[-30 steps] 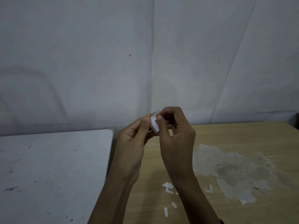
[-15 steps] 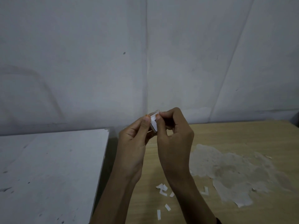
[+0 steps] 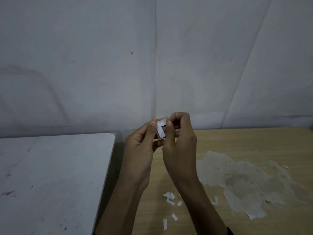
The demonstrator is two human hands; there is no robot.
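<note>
Closest to the camera, at about 6 o'clock, a bunch of little white paper scraps (image 3: 170,198) lie on the wooden worktop (image 3: 237,143). There's a crusty torn patch (image 3: 245,180) at 4 o'clock and a white board (image 3: 55,175) off at 8. Above the scraps, both hands are up off the surface: left hand (image 3: 140,150) and right hand (image 3: 179,145) each pinch the small white paper piece (image 3: 160,131) by thumb and fingers, near dead centre. It stands upright, long axis roughly 12 to 6, flat face toward the camera. Behind it all is a plain grey wall (image 3: 152,56).
</note>
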